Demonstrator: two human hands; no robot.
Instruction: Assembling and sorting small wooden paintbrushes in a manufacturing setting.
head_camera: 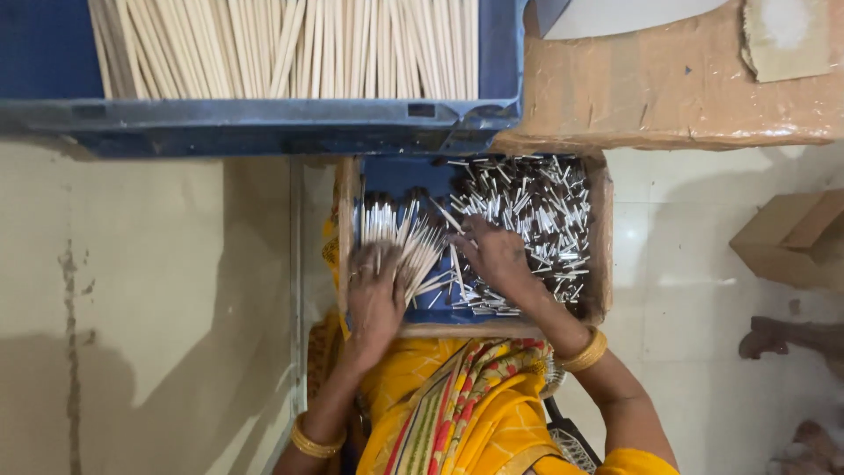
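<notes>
Under my left hand, sticks lying bunched, fingers flat and spread, pressing, not gripping. Right hand resting on loose pile, fingers curled; grip unclear. Both working inside tray.

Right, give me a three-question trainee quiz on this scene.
1. True or false: the left hand rests on a gathered bundle of white sticks.
2. The small box on the lap holds: A) loose short sticks, B) coins, C) cloth?
3. What fills the blue crate above?

Key: 1 true; 2 A; 3 long pale sticks.
</notes>
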